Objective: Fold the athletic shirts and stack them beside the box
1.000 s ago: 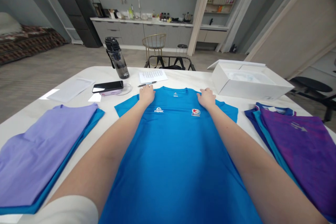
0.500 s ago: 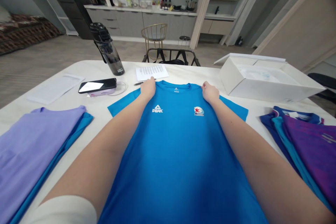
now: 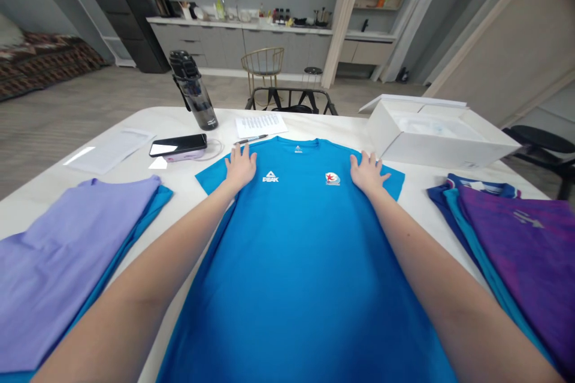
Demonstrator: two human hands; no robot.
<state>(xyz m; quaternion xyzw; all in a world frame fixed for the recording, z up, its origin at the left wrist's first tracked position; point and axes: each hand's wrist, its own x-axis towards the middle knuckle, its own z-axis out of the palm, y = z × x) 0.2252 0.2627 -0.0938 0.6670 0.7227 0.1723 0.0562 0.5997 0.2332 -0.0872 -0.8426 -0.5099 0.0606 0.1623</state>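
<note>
A bright blue T-shirt (image 3: 299, 251) lies spread flat on the white table (image 3: 188, 182), collar away from me, with two small logos on the chest. My left hand (image 3: 240, 166) rests flat on its left shoulder with fingers spread. My right hand (image 3: 368, 172) lies flat on its right shoulder, fingers also spread. Neither hand holds anything.
A lilac shirt (image 3: 63, 257) over a blue one lies at the left; a purple shirt stack (image 3: 516, 239) at the right. Beyond the collar are a printed sheet (image 3: 261, 124), a pen (image 3: 250, 140), a phone (image 3: 178, 145), a dark bottle (image 3: 194, 91) and an open white box (image 3: 440, 134).
Both hands have let go of the shoulder seams near the collar, slid outward and toward me, and flattened with fingers spread. The shirt now lies smoother.
</note>
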